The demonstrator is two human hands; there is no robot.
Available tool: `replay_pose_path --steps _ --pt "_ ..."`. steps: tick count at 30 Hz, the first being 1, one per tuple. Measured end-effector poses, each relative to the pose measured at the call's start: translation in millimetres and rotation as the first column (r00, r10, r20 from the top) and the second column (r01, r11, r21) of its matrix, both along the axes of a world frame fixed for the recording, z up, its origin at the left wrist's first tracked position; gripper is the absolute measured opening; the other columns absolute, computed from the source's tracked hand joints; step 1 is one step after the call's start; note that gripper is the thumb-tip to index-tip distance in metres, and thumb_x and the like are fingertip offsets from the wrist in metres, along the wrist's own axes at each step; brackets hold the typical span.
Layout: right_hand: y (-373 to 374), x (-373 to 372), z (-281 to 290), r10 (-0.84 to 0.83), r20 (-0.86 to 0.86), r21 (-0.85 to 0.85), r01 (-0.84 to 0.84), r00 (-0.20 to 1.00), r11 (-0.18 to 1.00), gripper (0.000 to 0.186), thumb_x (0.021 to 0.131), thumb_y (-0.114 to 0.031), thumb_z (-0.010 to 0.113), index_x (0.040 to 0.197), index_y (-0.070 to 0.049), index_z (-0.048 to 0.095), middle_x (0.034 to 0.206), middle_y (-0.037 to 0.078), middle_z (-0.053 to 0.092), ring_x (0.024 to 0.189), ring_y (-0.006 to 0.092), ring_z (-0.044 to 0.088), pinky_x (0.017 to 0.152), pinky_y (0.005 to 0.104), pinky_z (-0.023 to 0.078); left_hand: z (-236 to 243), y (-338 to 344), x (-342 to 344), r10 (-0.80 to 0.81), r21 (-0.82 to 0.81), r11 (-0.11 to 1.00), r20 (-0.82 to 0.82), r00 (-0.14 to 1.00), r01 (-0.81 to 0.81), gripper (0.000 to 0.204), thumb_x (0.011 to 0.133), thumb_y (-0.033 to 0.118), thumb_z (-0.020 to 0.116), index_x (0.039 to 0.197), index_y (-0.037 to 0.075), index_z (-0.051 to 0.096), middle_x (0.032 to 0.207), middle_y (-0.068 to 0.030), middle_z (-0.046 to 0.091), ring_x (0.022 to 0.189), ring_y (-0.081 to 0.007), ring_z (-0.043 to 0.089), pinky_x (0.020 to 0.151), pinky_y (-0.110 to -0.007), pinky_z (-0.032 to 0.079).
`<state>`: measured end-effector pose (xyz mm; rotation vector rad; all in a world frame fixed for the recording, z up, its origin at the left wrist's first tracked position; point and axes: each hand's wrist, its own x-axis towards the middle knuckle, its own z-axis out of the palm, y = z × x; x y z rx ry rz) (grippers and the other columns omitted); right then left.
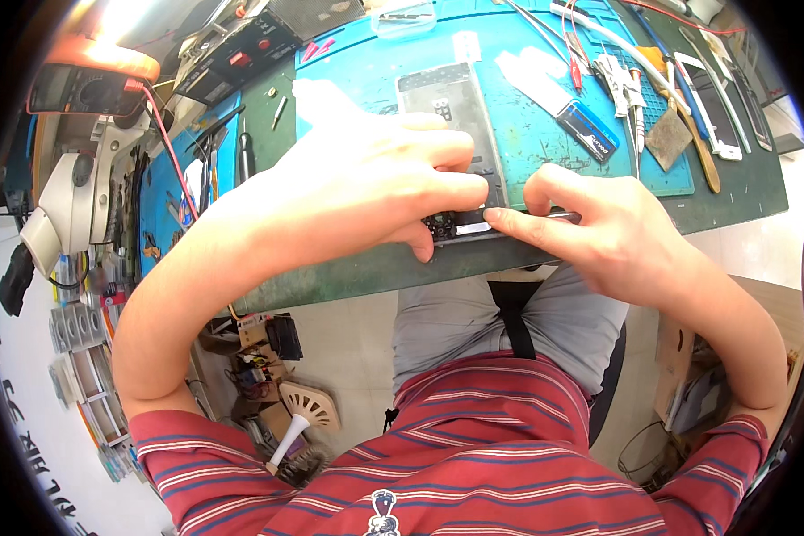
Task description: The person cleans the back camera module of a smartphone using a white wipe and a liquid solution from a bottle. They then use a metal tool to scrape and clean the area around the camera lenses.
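Observation:
An opened phone [469, 103] lies lengthwise on the blue work mat, its bottom end towards me. Dark inner parts and a white strip show near that end. My left hand [380, 174] reaches over it from the left, fingers bent around it and pressing on its lower half, thumb at the near left corner. Much of the phone's left side is hidden under this hand. With fingers pinched, my right hand [598, 223] holds a thin dark metal tool [563, 215]; its kind I cannot make out. The right index fingertip touches the phone's lower right edge.
A blue-and-white packet [585, 128] lies right of the phone. Tweezers, a brush [701, 147] and other phones [710, 107] crowd the far right. An orange multimeter [89, 85] and a black power box [241, 58] stand at the left. A small clear tray [404, 18] sits behind.

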<state>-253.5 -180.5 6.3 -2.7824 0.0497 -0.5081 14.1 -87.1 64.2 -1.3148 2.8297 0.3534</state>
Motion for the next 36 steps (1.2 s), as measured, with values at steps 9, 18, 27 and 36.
replay_pose_path --steps 9,18,27,36 --pt "39.8 -4.3 12.1 -0.166 -0.059 -0.164 0.154 0.984 0.974 0.056 0.079 0.001 0.072 0.134 -0.01 0.074 0.097 0.005 0.06 0.076 0.0215 0.068 0.06 0.0358 0.057 -0.6 -1.1 -0.7 0.006 0.002 1.0 0.019 1.0 -0.006 0.046 0.069 0.025 0.089 0.104 0.011 0.064 0.105 -0.0061 0.059 0.106 -0.0301 0.064 0.086 -0.044 0.055" --pt "45.9 -8.0 -0.9 -0.199 -0.028 -0.049 0.197 0.98 0.979 0.056 0.08 0.001 0.072 0.135 -0.008 0.074 0.098 0.006 0.058 0.075 0.0202 0.064 0.058 0.035 0.055 -0.5 -1.2 -3.2 -0.014 -0.034 0.999 0.05 0.999 0.015 0.043 0.069 0.025 0.089 0.102 0.012 0.064 0.103 -0.0045 0.059 0.104 -0.0271 0.064 0.08 -0.042 0.055" --pt "85.1 -6.1 0.7 -0.356 -0.051 -0.065 0.352 0.933 0.934 0.058 0.081 -0.003 0.068 0.138 -0.004 0.072 0.099 0.005 0.056 0.071 0.0195 0.059 0.059 0.034 0.053 0.5 -0.5 -6.6 -0.012 -0.036 0.999 0.054 0.998 0.014 0.042 0.068 0.024 0.09 0.101 0.012 0.066 0.1 -0.0036 0.058 0.102 -0.026 0.064 0.077 -0.042 0.055" --pt "103.5 3.1 -3.9 -0.504 -0.003 0.112 0.501 0.864 0.858 0.063 0.077 0.012 0.065 0.135 -0.011 0.075 0.099 0.007 0.055 0.067 0.0219 0.062 0.057 0.0382 0.052 2.7 -2.6 -6.9 -0.044 -0.04 0.998 0.055 0.998 0.046 0.042 0.069 0.023 0.09 0.1 0.011 0.064 0.099 -0.0047 0.057 0.102 -0.0267 0.064 0.076 -0.042 0.054"
